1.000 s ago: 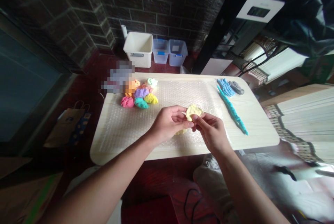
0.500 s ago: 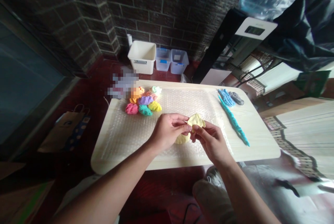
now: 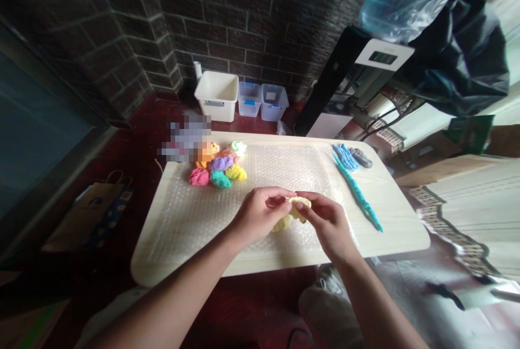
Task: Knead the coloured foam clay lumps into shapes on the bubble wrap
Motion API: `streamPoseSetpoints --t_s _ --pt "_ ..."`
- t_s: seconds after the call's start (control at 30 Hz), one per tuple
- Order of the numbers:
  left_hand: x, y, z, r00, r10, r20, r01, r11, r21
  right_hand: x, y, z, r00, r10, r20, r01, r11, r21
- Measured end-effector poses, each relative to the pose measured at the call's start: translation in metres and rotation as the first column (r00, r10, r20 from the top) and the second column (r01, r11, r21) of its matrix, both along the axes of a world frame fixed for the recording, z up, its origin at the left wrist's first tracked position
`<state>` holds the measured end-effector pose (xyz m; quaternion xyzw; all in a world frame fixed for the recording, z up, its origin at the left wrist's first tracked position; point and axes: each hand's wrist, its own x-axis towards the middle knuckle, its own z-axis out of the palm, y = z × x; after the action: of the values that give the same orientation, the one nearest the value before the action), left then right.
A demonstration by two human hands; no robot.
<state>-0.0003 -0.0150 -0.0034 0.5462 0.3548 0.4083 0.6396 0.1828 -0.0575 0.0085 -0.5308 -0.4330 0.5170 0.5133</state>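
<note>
Pinching a thin, pale yellow piece (image 3: pixel 299 209) by its edges, the two bare hands meet above the near half of the table (image 3: pixel 154 265). The left hand (image 3: pixel 258 213) is nearly closed, thumb and fingertips together on the piece's left edge. The right hand (image 3: pixel 330 221) grips the other side, its thumb pressed against the face turned to the wearer and its fingers curled behind, so neither grip stands open. Soft and doughy, the piece has an uneven, bent outline and droops at its lower edge. It lies directly between the fingertips of both hands, partly covered by them.

Just below and left of it, a yellow lump (image 3: pixel 281 224) sits on the bubble wrap (image 3: pixel 190 230), partly hidden by the left hand. Beyond the right hand, a bumpy teal roll (image 3: pixel 358 193) lies slantwise on the table. Farther left is a cluster of colored lumps (image 3: pixel 221 163): pink, green, yellow, purple, orange and pale mint. Toward the far right corner, a blue bundle (image 3: pixel 345 157) touches a gray piece (image 3: pixel 361 157). Past the table, a white bin (image 3: pixel 216 97) and two clear bins (image 3: pixel 249 101) stand before the dark brick wall (image 3: pixel 244 13).
</note>
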Motion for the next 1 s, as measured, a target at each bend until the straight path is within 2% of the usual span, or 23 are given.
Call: streamPoseSetpoints --t_s 0.13,0.23,0.33,0.5,0.77,1.0 --pt "0.001 -0.001 0.000 1.000 0.025 -0.001 -0.025 0.999 -0.042 0.002 0.000 -0.013 0.996 -0.038 -0.081 0.042 0.998 0.040" --pt "0.001 -0.001 -0.004 0.999 0.001 -0.040 -0.003 0.997 -0.072 0.002 0.001 -0.018 0.994 -0.018 -0.110 0.023 0.998 0.053" --pt "0.002 0.000 -0.008 0.997 -0.017 -0.077 0.011 0.996 -0.084 0.002 0.002 -0.018 0.999 0.031 -0.027 -0.029 0.995 0.094" --pt "0.004 0.000 -0.010 0.994 -0.013 -0.109 0.005 0.997 -0.080 0.006 -0.002 -0.017 0.992 -0.010 0.125 -0.004 0.994 0.105" --pt "0.004 -0.004 -0.012 0.981 -0.016 -0.193 0.025 0.999 0.043 0.008 -0.005 -0.016 0.983 0.034 0.183 -0.056 0.991 0.118" --pt "0.001 -0.004 -0.010 0.971 -0.010 -0.240 0.032 0.995 0.089 0.008 -0.006 -0.018 0.973 0.075 0.218 -0.102 0.988 0.115"
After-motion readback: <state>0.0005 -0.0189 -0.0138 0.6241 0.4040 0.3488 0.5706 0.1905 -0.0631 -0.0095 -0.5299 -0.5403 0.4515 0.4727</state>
